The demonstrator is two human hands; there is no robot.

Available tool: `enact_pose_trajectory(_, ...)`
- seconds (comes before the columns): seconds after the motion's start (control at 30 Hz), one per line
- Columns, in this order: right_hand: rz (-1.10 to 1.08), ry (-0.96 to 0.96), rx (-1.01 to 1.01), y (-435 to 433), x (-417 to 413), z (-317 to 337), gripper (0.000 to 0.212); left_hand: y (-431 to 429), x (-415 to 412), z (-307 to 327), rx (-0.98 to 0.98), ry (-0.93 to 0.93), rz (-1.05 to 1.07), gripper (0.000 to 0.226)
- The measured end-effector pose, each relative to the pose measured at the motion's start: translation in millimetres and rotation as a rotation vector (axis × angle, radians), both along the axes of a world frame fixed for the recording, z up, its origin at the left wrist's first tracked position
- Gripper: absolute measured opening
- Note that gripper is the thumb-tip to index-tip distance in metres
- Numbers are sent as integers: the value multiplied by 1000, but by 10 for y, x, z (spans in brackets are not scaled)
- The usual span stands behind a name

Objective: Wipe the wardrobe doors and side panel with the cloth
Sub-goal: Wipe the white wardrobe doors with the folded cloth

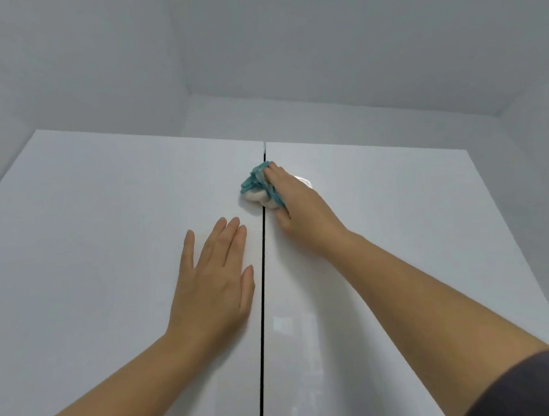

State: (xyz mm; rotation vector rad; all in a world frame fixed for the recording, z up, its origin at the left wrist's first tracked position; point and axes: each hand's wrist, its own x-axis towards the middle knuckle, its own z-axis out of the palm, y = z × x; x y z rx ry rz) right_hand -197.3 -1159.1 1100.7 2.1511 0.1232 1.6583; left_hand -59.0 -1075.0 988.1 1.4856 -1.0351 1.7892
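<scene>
A view looking up two glossy white wardrobe doors split by a thin dark gap. Just above the centre of the frame, the right hand presses a crumpled teal and white cloth over the gap, near the doors' top edge, fingers curved around it. Left of centre, the left hand lies flat and released on the left door, grasping nothing. The upper door wiping seems underway; next likely calls for sweeping the cloth downward or sideways. No side panel shows.
</scene>
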Motion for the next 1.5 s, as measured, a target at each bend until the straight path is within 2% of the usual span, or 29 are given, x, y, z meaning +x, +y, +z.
enact_pose_trajectory(0.17,-251,-86,171,-369,-545,19,62,-102,-188,-66,98,-92,17,57)
enact_pose_trajectory(0.3,-313,-314,301,-769,-952,69,57,-244,-302,9,113,-87,13,60)
enact_pose_trajectory(0.43,-370,-548,517,-1173,-1286,142,61,-328,-306,118,55,8,26,65)
enact_pose_trajectory(0.5,-445,-636,577,-1290,-1355,201,54,-343,-277,116,39,34,28,66)
enact_pose_trajectory(0.57,-435,-705,584,-1334,-1334,264,45,-361,-262,99,23,30,32,66)
enact_pose_trajectory(0.67,-269,-739,556,-1303,-1271,334,53,-379,-266,101,13,19,33,65)
enact_pose_trajectory(0.77,-148,-663,478,-1051,-1159,416,51,-382,-260,106,12,20,31,66)
enact_pose_trajectory(0.9,-41,-395,193,-429,-549,498,42,-359,-278,96,23,34,-1,71)
enact_pose_trajectory(1.0,-48,-206,-5,-170,-167,399,50,-343,-286,96,30,55,-6,73)
enact_pose_trajectory(1.1,-64,-96,-75,-269,-156,286,57,-333,-298,108,55,71,10,74)
enact_pose_trajectory(1.23,-6,-44,-214,-453,-350,-142,57,-295,-283,66,101,87,-6,76)
enact_pose_trajectory(1.33,42,-38,-280,-534,-475,-607,47,-212,-237,-160,115,57,10,69)
enact_pose_trajectory(1.4,20,27,-318,-614,-533,-948,41,-108,-149,-316,124,39,53,66)
enact_pose_trajectory(1.5,-36,186,-485,-715,-578,-1368,40,123,54,-380,123,91,70,69)
